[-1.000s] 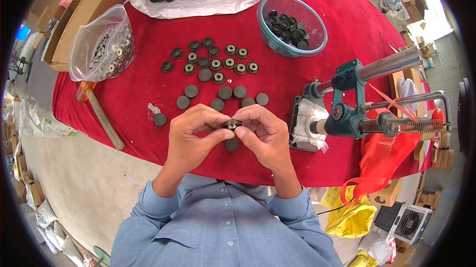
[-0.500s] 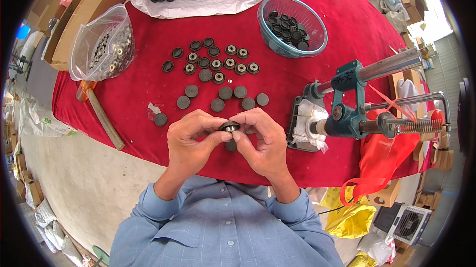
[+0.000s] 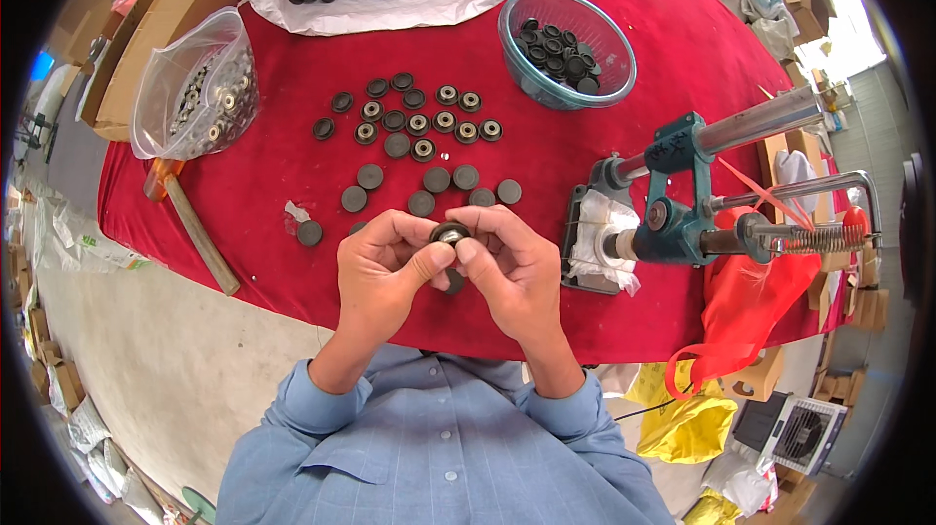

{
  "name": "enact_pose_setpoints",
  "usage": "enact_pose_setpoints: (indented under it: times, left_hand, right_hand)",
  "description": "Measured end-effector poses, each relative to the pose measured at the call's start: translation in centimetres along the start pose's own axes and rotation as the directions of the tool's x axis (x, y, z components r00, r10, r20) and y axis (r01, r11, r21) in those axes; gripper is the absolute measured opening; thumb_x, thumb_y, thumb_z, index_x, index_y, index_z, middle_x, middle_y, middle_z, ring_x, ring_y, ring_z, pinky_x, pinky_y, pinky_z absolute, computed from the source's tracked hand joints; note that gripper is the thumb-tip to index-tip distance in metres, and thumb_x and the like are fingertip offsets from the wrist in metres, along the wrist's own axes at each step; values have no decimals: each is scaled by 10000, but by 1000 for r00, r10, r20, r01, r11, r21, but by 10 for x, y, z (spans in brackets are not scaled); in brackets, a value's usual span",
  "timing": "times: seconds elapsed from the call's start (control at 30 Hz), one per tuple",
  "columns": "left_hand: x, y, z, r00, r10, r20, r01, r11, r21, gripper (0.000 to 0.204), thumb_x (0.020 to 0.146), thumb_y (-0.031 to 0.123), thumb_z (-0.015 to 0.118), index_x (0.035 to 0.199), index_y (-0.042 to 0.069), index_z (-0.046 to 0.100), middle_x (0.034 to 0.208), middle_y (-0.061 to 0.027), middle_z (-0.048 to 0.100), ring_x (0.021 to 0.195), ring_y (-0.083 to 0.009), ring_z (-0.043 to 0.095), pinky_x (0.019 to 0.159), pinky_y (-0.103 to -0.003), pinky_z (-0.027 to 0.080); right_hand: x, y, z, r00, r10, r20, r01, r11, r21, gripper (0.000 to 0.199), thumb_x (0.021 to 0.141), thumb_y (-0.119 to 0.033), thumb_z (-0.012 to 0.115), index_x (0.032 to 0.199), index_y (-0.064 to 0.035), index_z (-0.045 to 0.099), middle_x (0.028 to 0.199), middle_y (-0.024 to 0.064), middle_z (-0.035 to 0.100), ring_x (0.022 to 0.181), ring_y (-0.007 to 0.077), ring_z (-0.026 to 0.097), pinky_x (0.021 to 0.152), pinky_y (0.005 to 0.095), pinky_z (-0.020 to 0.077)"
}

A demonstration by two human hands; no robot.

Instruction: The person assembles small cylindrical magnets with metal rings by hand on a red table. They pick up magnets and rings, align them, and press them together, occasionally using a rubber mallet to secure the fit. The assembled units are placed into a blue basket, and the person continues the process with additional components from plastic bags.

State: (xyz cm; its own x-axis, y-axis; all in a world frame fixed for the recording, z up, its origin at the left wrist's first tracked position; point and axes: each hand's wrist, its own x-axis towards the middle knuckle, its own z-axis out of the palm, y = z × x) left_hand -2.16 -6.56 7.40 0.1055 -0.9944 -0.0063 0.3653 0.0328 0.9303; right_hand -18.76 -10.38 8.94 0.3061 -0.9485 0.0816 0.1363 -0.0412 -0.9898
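Both hands, left point(image 3: 385, 267) & right point(image 3: 512, 267), pinch one black wheel point(image 3: 449, 232); approx. a dozen fitted wheels point(image 3: 429, 111) lie beyond, plain discs point(image 3: 429, 189) left.

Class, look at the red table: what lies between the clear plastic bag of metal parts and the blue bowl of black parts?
In the head view, rows of small round black parts lie on the red cloth between the plastic bag and the blue bowl.

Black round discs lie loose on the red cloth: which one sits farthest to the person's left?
The lone black disc beside the small white scrap, left of both rows and of the left hand.
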Motion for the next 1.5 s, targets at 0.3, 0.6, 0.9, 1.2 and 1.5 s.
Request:
enact_pose_setpoints:
  times: [0.3,0.6,0.9,1.2,1.5]
  left_hand:
    - [-1,7,4,995,-103,11,104,994,-32,234,1071,203,688,1089,-30,687,900,-110,758,741,-157,743,645,-279,609]
    - [-9,1,-5,997,-79,-1,79,997,-17,170,1051,114,704,1122,-39,684,930,-86,749,794,-130,727,691,-258,593]
    - [-71,-3,-104,925,-80,-371,176,957,231,199,987,59,738,1160,-35,710,924,-45,738,781,-91,690,694,-246,585]
    - [-83,-31,-161,831,473,-294,63,444,894,300,856,65,756,1140,-16,702,937,-217,720,889,-485,686,758,-512,562]
    - [-89,-31,-163,805,569,-168,33,239,970,356,786,136,852,1106,26,742,1055,-151,647,1010,-371,633,857,-481,522]
  right_hand:
    - [-7,-2,-2,999,43,-14,-39,979,200,257,1051,-33,640,1278,63,711,1031,55,667,855,88,666,745,251,559]
    - [-7,7,9,995,101,21,-103,987,126,225,1037,3,633,1237,68,715,1028,66,668,840,105,690,731,259,581]
    - [20,5,70,973,15,230,61,944,-324,208,948,-17,709,1151,24,732,913,125,705,774,197,737,689,307,579]
    - [74,68,264,793,-47,608,516,583,-627,530,890,-284,807,1250,40,594,997,226,698,892,389,739,766,500,602]
    - [112,109,335,832,197,518,154,817,-556,391,790,-128,744,1071,83,575,852,210,702,728,321,746,637,443,601]
